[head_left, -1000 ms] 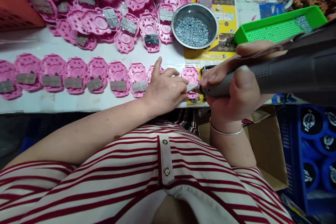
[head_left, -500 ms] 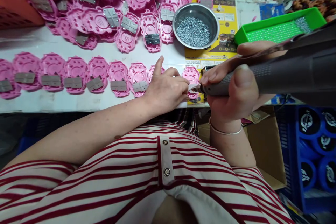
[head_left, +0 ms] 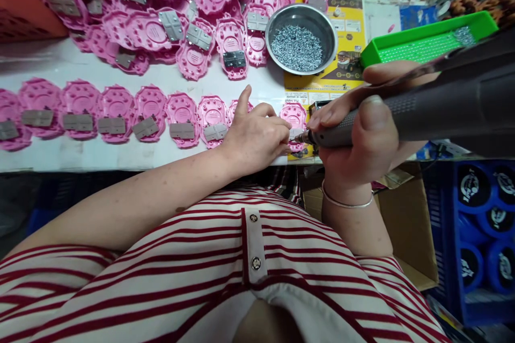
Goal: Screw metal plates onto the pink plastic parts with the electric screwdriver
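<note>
My right hand is wrapped round a dark grey electric screwdriver, held nearly level. The driver's tip meets the grey metal plate on a pink plastic casing at the row's right end. My left hand is closed at that casing's left edge, with one finger raised; its fingertips are partly hidden. Beneath the left hand another pink casing shows only in part. Farther left runs a row of several pink casings, each bearing a grey plate.
Behind the row lies a heap of pink casings. A metal bowl of small screws stands beside it, on yellow printed sheets. A green tray sits back right, an orange basket back left. Below right are a cardboard box and blue crate.
The screwdriver and right hand have shifted very slightly, with the tip still at the same casing. My left hand has stayed in place.
</note>
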`<action>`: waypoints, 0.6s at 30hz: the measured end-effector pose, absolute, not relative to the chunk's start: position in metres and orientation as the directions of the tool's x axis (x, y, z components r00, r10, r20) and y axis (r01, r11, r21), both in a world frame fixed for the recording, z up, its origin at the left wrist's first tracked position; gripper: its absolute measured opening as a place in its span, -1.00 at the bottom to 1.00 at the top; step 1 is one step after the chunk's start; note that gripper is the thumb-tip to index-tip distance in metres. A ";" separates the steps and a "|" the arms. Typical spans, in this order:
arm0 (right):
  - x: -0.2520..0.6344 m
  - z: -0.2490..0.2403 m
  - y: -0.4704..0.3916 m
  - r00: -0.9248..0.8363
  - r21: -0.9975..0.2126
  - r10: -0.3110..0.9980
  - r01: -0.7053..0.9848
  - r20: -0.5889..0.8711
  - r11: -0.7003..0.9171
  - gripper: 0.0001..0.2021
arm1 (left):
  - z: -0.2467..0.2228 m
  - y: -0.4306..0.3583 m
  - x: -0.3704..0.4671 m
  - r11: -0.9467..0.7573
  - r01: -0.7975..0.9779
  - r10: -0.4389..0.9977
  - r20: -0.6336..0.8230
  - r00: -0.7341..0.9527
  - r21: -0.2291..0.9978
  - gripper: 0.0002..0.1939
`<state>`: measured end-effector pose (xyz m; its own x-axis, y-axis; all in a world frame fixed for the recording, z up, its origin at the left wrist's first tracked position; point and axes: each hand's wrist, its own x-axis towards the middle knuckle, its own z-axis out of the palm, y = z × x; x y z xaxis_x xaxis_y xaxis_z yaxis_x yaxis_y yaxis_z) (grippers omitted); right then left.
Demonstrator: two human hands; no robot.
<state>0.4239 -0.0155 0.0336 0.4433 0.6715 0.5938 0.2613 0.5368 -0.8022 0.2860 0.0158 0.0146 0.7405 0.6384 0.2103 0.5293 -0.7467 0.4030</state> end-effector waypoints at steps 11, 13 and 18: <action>0.420 0.036 -0.009 0.467 -0.745 0.598 0.245 0.651 0.620 -0.68 | 0.014 0.016 0.285 -0.752 0.514 0.629 0.216 0.746 0.413 -0.83; 0.419 0.043 -0.012 0.491 -0.718 0.566 0.199 0.662 0.667 -0.69 | 0.015 0.016 0.283 -0.749 0.508 0.635 0.242 0.734 0.426 -0.84; 0.415 0.080 -0.037 0.474 -0.857 0.750 0.018 0.461 0.515 -0.86 | 0.022 0.014 0.274 -0.740 0.508 0.660 0.329 0.676 0.441 -0.83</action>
<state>0.4148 -0.0365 0.0803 0.4741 0.7504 0.4606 0.0175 0.5150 -0.8570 0.2743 0.0143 0.0221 0.6757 0.6595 0.3295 0.5077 -0.7403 0.4407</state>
